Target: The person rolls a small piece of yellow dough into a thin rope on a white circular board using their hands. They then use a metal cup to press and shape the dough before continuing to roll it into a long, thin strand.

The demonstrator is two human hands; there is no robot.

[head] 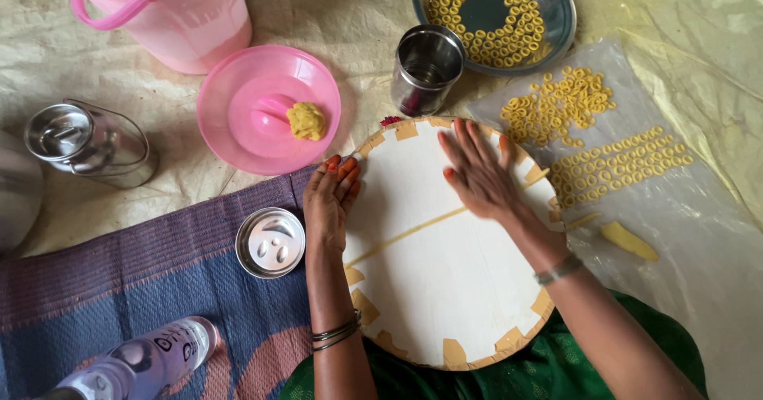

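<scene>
A round white board [433, 285] with taped brown edges lies in front of me. Across it runs a long thin strand of yellow dough [405, 237]. My right hand [478, 173] presses flat on the strand's far end, fingers spread. My left hand [332, 203] rests on the board's left rim, fingers bent, near the strand's other end. A lump of yellow dough [306, 120] sits on a pink lid [246, 122]. Several small yellow dough rings [592, 142] lie on a clear plastic sheet [691, 233] to the right.
A steel plate [556, 7] holding more rings and a steel cup [427, 68] stand beyond the board. A pink bucket [183, 11], a steel can [87, 142], a small steel lid [271, 242] and a plastic bottle [147, 360] are at the left. A short dough piece [629, 241] lies on the sheet.
</scene>
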